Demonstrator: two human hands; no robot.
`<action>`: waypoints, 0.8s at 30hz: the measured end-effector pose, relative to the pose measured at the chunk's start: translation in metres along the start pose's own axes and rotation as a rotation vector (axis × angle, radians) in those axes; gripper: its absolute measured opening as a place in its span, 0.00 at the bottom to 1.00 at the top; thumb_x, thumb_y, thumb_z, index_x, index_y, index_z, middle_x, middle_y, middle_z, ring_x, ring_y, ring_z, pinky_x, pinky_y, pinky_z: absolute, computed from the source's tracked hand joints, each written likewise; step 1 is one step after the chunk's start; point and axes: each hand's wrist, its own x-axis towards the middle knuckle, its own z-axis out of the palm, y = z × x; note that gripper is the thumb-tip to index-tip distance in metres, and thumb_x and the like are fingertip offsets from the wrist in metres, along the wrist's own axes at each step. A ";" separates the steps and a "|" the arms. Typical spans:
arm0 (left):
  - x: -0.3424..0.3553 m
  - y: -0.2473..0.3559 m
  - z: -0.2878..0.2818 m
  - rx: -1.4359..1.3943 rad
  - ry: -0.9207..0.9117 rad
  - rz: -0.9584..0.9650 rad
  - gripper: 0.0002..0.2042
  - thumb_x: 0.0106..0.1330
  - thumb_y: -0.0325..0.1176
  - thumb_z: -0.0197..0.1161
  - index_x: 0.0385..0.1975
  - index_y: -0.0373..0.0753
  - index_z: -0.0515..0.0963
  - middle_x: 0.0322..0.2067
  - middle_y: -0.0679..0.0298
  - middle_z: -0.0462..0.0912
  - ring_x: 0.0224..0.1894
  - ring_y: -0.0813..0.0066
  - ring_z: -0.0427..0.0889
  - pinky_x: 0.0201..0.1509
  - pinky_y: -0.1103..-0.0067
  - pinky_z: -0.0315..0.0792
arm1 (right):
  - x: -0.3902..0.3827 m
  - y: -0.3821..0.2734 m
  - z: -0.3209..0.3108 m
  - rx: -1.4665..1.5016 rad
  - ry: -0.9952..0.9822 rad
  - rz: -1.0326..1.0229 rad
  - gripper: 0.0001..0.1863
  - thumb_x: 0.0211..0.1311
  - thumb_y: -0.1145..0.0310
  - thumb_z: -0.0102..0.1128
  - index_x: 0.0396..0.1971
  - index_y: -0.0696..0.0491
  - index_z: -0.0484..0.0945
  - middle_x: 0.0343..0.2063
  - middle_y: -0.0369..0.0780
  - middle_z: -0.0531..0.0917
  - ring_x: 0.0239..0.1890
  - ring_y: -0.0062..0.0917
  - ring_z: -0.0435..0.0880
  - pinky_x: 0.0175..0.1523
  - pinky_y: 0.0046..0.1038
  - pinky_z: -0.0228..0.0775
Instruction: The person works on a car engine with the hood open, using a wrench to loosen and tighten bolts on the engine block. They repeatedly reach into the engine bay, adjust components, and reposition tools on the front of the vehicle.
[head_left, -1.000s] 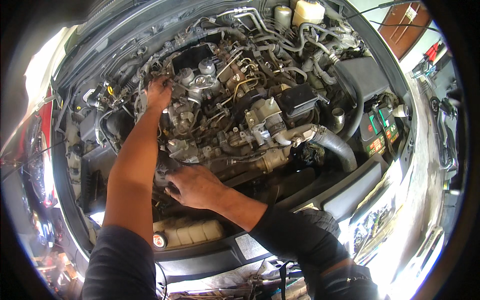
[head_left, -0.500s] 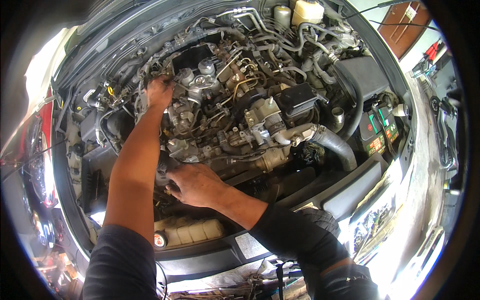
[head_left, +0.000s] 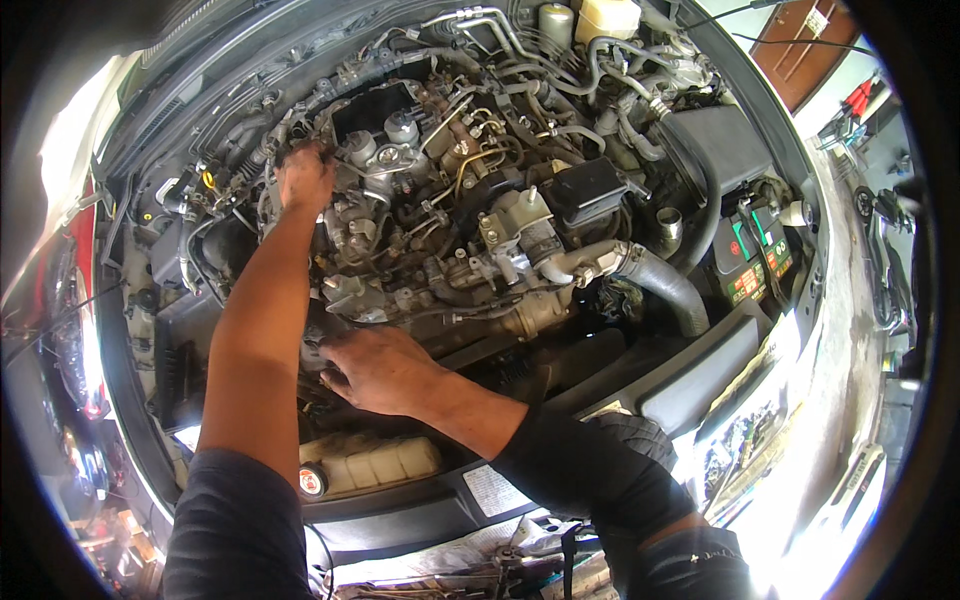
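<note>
My left hand (head_left: 304,178) reaches over the left side of the open engine (head_left: 440,200), beside two round silver-grey caps (head_left: 381,142). Its fingers bend down among the engine parts; the tips and whatever they grip are hidden. Lower down, at the engine's front left, my right hand (head_left: 378,368) is closed, back of the hand up and thumb curled under. It lies against dark parts next to my left forearm, and what it holds cannot be made out.
A yellowed plastic tank (head_left: 375,463) with a round cap sits at the front. To the right are a thick grey hose (head_left: 668,288), a battery (head_left: 745,255) and a black box (head_left: 722,150). A pale reservoir (head_left: 607,20) stands at the back.
The whole view has shifted slightly, so the engine appears a little further left. Both hands stay at nearly the same spots on the engine, with slight finger movement in the left.
</note>
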 end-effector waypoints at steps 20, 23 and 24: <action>-0.006 0.004 0.003 0.031 0.133 0.190 0.23 0.75 0.40 0.66 0.68 0.44 0.76 0.67 0.52 0.79 0.70 0.47 0.78 0.78 0.47 0.66 | -0.001 0.001 0.000 0.004 0.001 0.004 0.12 0.69 0.62 0.68 0.45 0.53 0.84 0.37 0.48 0.90 0.42 0.48 0.91 0.49 0.49 0.84; -0.003 0.002 0.001 0.087 0.077 0.170 0.23 0.75 0.40 0.66 0.67 0.44 0.77 0.66 0.51 0.80 0.69 0.48 0.79 0.77 0.48 0.68 | 0.000 0.000 -0.001 0.005 -0.026 0.017 0.11 0.68 0.63 0.67 0.45 0.52 0.84 0.37 0.49 0.91 0.42 0.48 0.91 0.50 0.51 0.84; -0.002 0.004 0.000 0.117 0.027 0.150 0.23 0.75 0.41 0.66 0.67 0.44 0.77 0.65 0.51 0.81 0.69 0.48 0.79 0.77 0.48 0.69 | 0.000 0.000 0.000 0.006 -0.028 0.024 0.10 0.68 0.63 0.67 0.44 0.52 0.84 0.37 0.49 0.91 0.42 0.49 0.91 0.50 0.51 0.84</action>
